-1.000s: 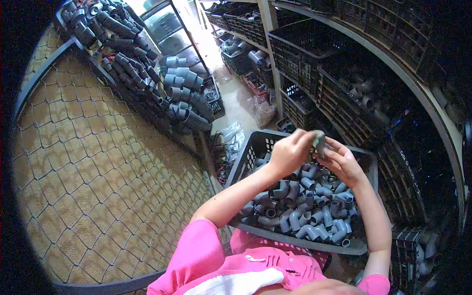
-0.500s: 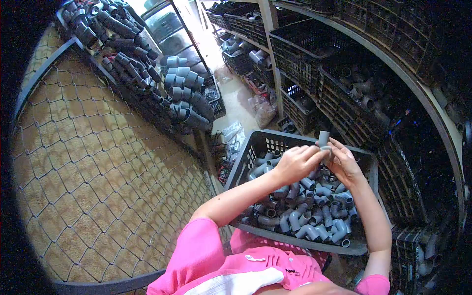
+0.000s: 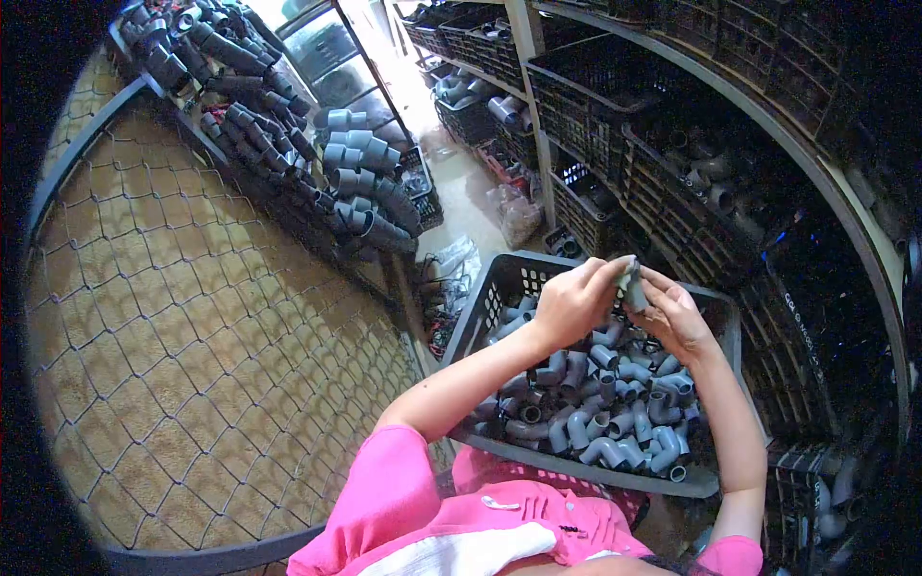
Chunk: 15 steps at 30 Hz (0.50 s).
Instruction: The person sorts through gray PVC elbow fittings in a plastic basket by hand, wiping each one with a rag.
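Note:
Over the far part of a black plastic crate [image 3: 595,463], both hands meet around a small grey pipe fitting [image 3: 633,290]. My left hand [image 3: 576,305] has its fingers closed at the top of the fitting. On the fitting's other side, my right hand [image 3: 675,317] holds it between thumb and fingers. The fingers hide much of its shape. Below the hands, the crate holds many loose grey pipe elbows [image 3: 603,451].
Wire mesh [image 3: 192,365] in a metal frame fills the left side. Stacked grey pipe fittings [image 3: 360,182] stand beyond it. Shelves with black crates [image 3: 586,120] line the right. Plastic bags [image 3: 514,213] lie on the floor ahead.
The fitting has turned between the hands, and its open pipe end no longer points up. My left hand has risen a little and its fingers have moved to the fitting's top.

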Each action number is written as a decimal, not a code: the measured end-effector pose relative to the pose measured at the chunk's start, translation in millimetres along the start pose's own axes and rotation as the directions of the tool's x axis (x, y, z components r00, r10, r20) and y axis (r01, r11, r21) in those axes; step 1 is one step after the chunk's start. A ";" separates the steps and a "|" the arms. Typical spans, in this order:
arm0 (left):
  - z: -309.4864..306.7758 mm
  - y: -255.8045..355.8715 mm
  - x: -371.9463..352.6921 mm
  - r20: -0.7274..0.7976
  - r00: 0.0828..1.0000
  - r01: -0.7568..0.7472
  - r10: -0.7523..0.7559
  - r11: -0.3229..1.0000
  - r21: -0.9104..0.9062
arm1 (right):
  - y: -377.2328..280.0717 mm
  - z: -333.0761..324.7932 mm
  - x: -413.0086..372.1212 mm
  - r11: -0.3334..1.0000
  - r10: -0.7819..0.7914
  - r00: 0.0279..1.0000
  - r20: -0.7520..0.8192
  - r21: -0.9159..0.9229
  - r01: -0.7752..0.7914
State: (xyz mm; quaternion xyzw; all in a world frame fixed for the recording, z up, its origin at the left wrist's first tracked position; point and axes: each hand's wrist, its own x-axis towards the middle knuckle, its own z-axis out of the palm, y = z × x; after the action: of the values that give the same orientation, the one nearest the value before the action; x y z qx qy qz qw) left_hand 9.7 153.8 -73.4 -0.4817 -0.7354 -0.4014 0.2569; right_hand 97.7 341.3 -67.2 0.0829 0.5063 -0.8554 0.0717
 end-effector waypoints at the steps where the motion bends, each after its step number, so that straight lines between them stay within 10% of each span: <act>1: -0.8 0.3 -1.5 0.009 1.000 -0.010 0.010 1.000 -0.001 | -1.2 4.2 -0.5 1.000 0.007 1.000 0.009 -0.011 -0.007; 6: 1.0 6.1 -14.5 0.157 0.976 -0.154 0.152 0.988 -0.005 | 8.2 -3.1 3.1 0.999 -0.042 0.995 -0.088 -0.017 0.040; 15: 4.5 3.3 -17.4 0.080 0.996 0.037 -0.031 0.997 -0.072 | 6.4 7.9 -0.4 0.997 -0.059 0.998 -0.017 -0.049 0.059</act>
State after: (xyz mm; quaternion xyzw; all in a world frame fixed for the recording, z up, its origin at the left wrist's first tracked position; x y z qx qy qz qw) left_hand 19.8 149.5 -88.0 -0.4937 -0.7378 -0.4132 0.2029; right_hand 98.9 331.3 -68.8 0.0741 0.5299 -0.8437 0.0437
